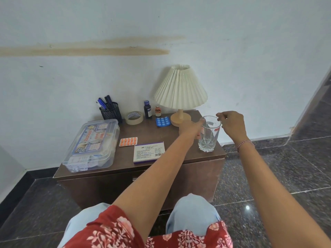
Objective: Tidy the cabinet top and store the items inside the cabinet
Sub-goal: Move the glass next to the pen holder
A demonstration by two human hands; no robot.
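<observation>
A clear drinking glass (pixel 208 140) stands at the right end of the brown cabinet top (pixel 154 131). My left hand (pixel 189 127) wraps around its left side. With curled fingers, my right hand (pixel 232 124) pinches the far right of the rim. Also on the top are a clear first-aid box (pixel 93 145), an orange tablet strip (pixel 128 141), a white stamp-pad box (pixel 149 152), a blue tablet strip (pixel 163 121), a tape roll (pixel 134 117), a dark bottle (pixel 147 109), a small orange bottle (pixel 157 111) and a mesh pen holder (pixel 111 112).
A pleated table lamp (pixel 180 92) stands at the back, just left of the glass. The cabinet sits against a white wall, and its front (pixel 125 185) faces my knees. Dark granite floor (pixel 268 176) spreads to the right.
</observation>
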